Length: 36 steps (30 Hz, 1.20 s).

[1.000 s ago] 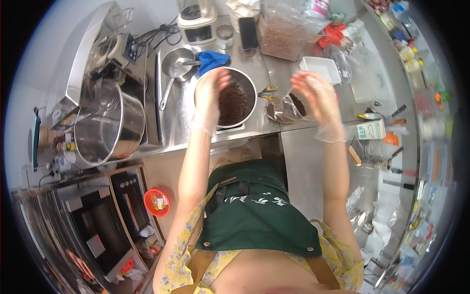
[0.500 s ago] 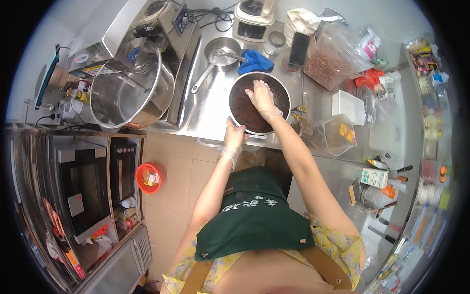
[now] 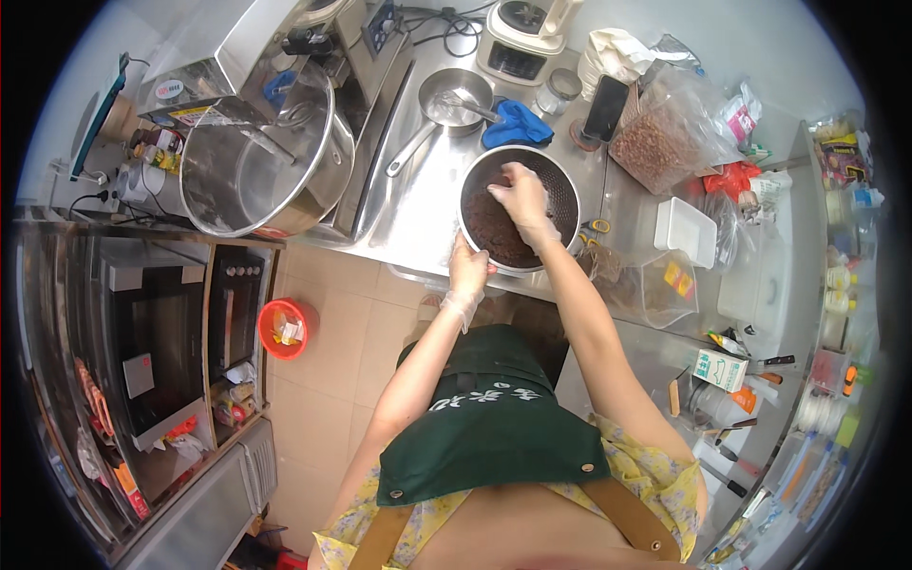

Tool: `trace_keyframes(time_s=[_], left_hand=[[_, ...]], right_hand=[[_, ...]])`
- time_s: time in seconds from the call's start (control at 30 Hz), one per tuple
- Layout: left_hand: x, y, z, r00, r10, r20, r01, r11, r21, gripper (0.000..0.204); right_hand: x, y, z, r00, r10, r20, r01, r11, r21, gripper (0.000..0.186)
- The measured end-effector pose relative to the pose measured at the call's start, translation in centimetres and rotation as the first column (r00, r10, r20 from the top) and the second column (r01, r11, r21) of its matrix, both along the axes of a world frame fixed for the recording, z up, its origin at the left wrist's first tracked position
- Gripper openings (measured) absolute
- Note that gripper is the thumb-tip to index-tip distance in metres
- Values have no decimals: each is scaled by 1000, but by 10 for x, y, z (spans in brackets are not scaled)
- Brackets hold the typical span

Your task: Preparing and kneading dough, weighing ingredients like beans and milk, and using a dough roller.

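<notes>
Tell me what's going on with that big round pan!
Someone in a green apron is busy at the pan. Their gloved left hand holds its near-left edge, while the gloved right hand is inside, over something dark and crumbly. A blue cloth lies just beyond, beside a saucepan with a whisk in it.

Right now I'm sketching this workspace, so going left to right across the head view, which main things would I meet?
Large shiny steel mixing bowl → small long-handled steel saucepan → round white-rimmed pan of dark brown crumbly material → yellow-handled scissors → white rectangular plastic tub.
</notes>
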<state>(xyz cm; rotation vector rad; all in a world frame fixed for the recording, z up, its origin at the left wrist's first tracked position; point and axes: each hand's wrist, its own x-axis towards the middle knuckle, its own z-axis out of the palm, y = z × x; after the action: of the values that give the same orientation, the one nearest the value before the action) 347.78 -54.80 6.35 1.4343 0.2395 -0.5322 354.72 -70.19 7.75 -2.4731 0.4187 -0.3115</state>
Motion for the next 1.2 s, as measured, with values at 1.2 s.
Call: trace_keyframes(time_s=[1.2], left_hand=[[17, 4, -6, 1000, -8, 27, 8, 1000, -11, 74]], right_hand=[[-16, -31, -20, 985, -88, -149, 165, 741, 651, 26]])
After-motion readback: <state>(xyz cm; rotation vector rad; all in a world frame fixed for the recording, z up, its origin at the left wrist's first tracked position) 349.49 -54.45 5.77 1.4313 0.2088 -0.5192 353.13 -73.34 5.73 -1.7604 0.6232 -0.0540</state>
